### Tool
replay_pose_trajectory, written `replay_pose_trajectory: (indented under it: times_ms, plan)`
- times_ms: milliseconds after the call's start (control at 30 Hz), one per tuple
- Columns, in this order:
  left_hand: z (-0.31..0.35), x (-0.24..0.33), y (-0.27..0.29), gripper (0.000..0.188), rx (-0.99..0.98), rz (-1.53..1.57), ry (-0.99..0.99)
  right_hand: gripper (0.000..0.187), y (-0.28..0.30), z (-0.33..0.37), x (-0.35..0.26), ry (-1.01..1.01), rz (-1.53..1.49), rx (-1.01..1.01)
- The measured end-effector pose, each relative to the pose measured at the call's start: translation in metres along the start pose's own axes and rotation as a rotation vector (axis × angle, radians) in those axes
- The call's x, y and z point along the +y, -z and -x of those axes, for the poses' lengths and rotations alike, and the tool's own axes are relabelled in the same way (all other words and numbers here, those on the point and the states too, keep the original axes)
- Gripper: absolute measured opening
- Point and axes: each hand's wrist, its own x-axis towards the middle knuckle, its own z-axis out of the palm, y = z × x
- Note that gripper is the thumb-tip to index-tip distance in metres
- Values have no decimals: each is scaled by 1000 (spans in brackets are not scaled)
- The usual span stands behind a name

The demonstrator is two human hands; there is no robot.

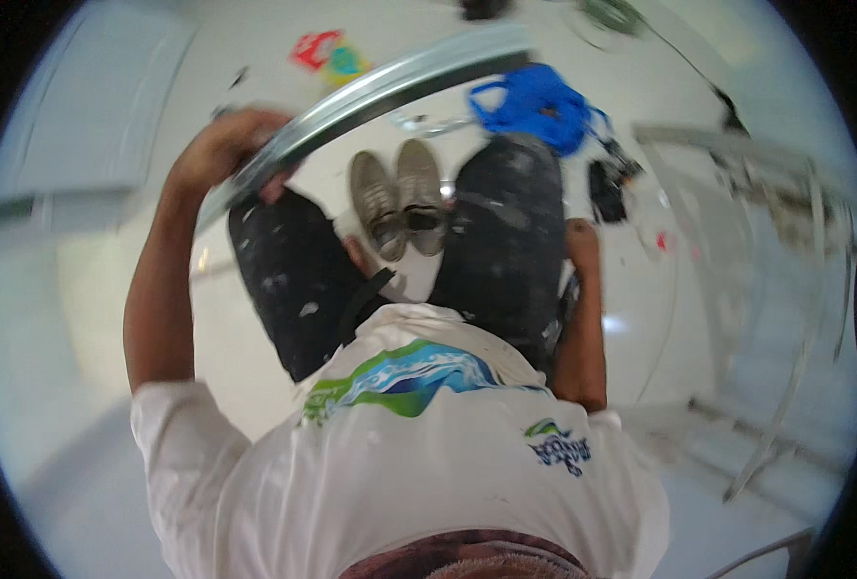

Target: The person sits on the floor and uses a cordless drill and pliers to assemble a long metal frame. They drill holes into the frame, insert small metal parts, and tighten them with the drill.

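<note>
A long, shiny metal channel [390,92] arcs across the view in front of my knees, bent by the lens. Its near left end is gripped by my left hand [240,150], with the fingers wrapped round it and partly blurred. The channel's far end reaches above a blue bag [535,106] on the floor. Low beside my right thigh is my right hand [583,241]; its fingers are hidden or too unclear to read. A dark object shows between that forearm and the thigh, too hidden to name.
Grey-brown shoes [400,203] are on the pale floor between my knees. Red and yellow packaging [327,56] lies beyond the channel. Black items [607,188] sit right of the bag. A metal-legged stand [805,232] is at the right, and a coiled cable [612,14] lies far off.
</note>
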Motion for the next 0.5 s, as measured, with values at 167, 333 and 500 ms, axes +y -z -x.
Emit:
replay_pose_trajectory:
  times_ms: [167, 333, 500]
  plan:
    - [-62, -3, -1, 43, 12, -138, 84, 56, 99, 88, -265, 832, -160, 541]
    - [-115, -82, 18, 36, -149, 19, 303, 74, 66, 29, -370, 1335, 745, 227]
    - [-138, -169, 12, 36, -79, -576, -160, 46, 6, -56, -339, 1372, 750, -116]
